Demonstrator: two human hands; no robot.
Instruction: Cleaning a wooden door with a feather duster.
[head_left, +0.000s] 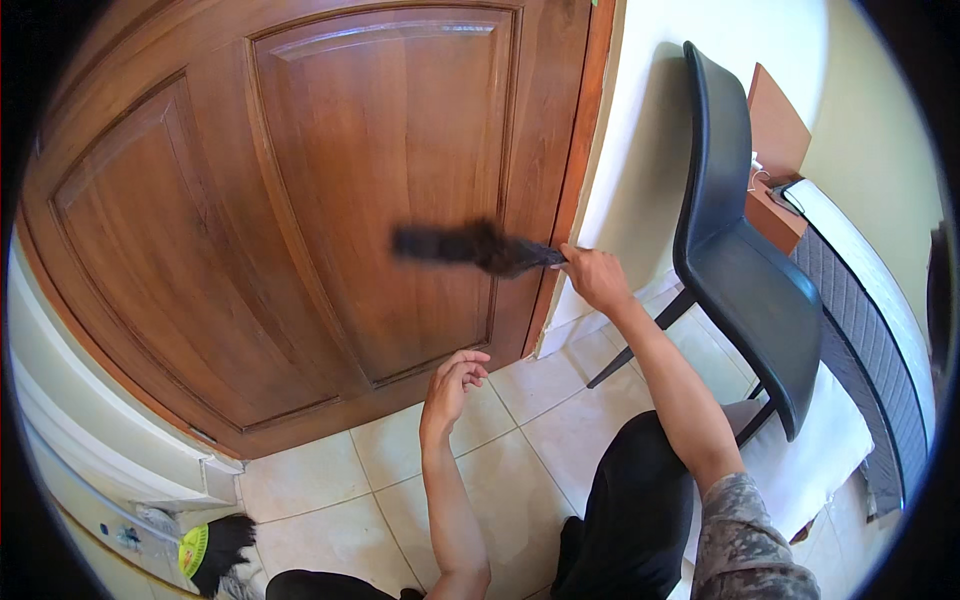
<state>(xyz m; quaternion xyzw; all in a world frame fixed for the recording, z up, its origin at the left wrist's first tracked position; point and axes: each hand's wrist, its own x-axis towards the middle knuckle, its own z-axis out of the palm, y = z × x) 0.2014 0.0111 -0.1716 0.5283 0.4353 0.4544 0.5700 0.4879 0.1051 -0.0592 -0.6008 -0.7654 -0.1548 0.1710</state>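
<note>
My right hand (598, 279) is raised in front of the right edge of a brown wooden panel door (390, 150). Its fingers are closed on one end of a dark, limp-looking cloth (487, 249), which stretches to the left across the door panel and is blurred. Lower down and further left, my left hand (454, 386) is held up above the tiled floor, fingers loosely bent and parted, with nothing in it.
A black chair (750, 277) stands at the right by the white wall, beside a mattress (862, 322) and a white cushion-like thing (810, 442). At lower left lies a broom head (193, 550) with black bristles. White tiles (517, 457) cover the floor.
</note>
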